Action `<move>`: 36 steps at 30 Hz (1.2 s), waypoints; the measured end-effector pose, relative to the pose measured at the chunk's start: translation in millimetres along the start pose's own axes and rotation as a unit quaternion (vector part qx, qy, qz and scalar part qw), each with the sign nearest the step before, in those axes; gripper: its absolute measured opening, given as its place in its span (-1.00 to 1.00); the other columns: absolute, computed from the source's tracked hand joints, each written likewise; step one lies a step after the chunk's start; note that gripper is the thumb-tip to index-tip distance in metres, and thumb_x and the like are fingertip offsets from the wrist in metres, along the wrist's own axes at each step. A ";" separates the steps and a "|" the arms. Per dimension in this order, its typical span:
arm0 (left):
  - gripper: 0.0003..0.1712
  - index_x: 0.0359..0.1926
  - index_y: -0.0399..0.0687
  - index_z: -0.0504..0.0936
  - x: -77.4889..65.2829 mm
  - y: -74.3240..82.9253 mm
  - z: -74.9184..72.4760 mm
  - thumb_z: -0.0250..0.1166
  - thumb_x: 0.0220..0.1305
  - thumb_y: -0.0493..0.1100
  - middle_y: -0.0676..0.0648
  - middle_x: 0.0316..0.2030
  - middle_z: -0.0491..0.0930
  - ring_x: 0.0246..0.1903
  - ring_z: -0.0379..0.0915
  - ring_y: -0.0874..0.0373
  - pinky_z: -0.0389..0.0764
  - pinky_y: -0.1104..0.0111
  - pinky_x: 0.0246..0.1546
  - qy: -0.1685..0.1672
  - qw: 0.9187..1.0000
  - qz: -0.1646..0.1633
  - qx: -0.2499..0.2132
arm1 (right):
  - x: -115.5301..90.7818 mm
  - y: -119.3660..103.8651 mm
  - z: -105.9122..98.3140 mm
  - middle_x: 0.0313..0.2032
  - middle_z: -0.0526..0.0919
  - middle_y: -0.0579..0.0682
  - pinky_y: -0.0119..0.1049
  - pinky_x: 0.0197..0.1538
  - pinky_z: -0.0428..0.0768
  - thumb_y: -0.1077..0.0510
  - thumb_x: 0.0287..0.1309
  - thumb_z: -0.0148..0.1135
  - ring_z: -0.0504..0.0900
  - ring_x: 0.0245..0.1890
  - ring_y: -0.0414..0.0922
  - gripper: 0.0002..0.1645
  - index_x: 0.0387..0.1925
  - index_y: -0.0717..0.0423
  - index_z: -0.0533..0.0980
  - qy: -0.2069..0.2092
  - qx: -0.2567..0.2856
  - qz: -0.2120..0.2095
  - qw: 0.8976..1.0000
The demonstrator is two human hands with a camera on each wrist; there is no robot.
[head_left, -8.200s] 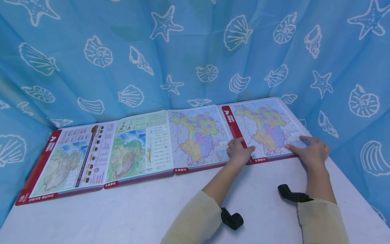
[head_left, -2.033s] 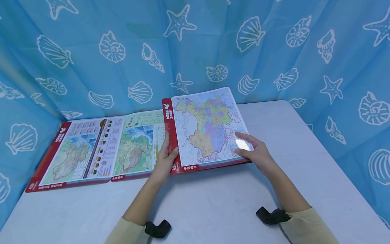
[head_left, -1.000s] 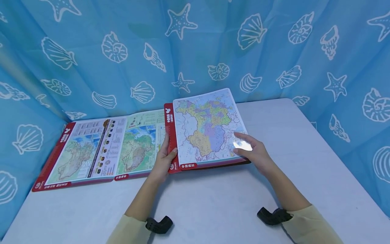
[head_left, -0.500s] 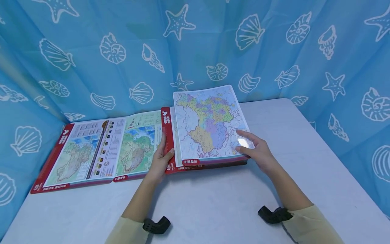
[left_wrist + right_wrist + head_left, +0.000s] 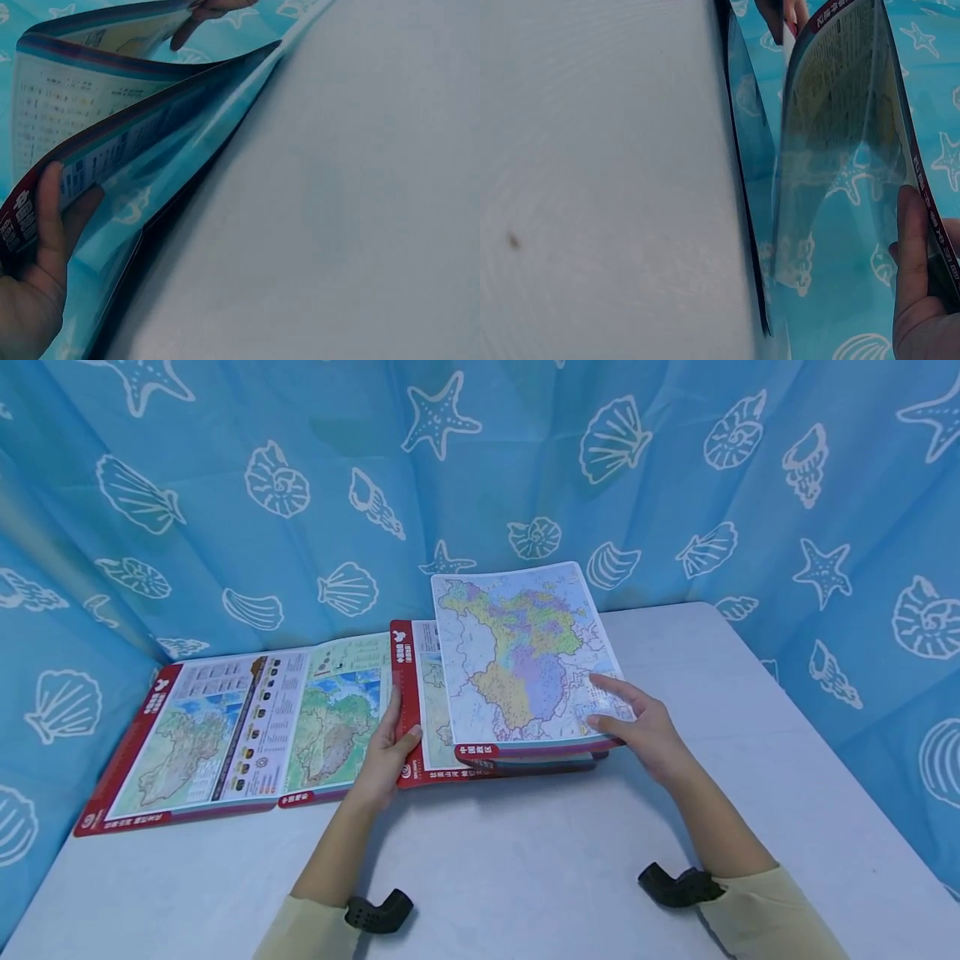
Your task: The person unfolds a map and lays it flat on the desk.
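Observation:
A folding map of coated panels is held partly folded above the table in the head view. My left hand [image 5: 382,760] pinches the red left edge of the lower panel [image 5: 408,710], thumb on top. My right hand [image 5: 648,727] pinches the right edge of the upper panel [image 5: 517,660], which shows a coloured political map. The left wrist view shows the panels bent apart in a zigzag, with a printed inner face [image 5: 64,112]. In the right wrist view, the glossy panel [image 5: 840,172] stands beside my right hand's fingers [image 5: 913,247].
Two flat map panels [image 5: 330,727] with a red left border lie on the white table [image 5: 510,868], their right side covered by the held map. A blue shell-print curtain [image 5: 480,485] hangs behind and at both sides. Black wrist mounts [image 5: 380,912] jut from both sleeves.
The far-right section was flat on the table 8.2 s ago, then was lifted and folded leftward. Lately the upper panel has shifted up and right, the red-edged panel slightly left, so the two spread apart.

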State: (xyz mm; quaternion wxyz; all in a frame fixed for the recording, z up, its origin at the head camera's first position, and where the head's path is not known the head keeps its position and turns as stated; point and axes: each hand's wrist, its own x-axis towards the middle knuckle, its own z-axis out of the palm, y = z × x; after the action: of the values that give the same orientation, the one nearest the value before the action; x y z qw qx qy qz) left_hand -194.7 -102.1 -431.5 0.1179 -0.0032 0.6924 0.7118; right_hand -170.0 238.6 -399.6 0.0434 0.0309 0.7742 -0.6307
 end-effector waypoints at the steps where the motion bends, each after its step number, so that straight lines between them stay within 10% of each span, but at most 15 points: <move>1: -0.14 0.43 0.61 -0.14 0.1 0.2 -0.8 0.12 0.36 -0.17 0.03 0.39 0.08 0.18 0.29 0.07 0.59 0.44 -0.17 0.000 1.000 0.000 0.003 | -0.2 -0.7 -0.5 0.37 0.23 0.08 -0.58 -0.06 0.52 0.06 0.14 0.31 0.32 0.28 0.10 -0.22 0.37 0.00 0.25 0.001 -0.001 0.000 1.000; 36: -0.20 0.37 0.76 -0.13 -3.0 13.4 -39.2 0.10 0.37 -0.05 0.01 0.43 0.01 0.14 0.31 0.03 0.58 0.43 -0.15 0.019 0.997 -0.055 0.041 | -2.0 -8.8 -22.5 0.40 0.13 0.09 -0.56 -0.07 0.54 -0.04 0.14 0.30 0.37 0.16 -0.09 -0.19 0.39 -0.12 0.21 0.028 0.011 0.023 0.999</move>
State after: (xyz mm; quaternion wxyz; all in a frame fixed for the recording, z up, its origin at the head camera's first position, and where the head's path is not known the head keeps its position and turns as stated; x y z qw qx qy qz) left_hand -200.3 -141.4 -419.4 0.1432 -0.0501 0.7223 0.6748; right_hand -169.5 258.8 -386.4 0.0362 0.0669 0.7674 -0.6366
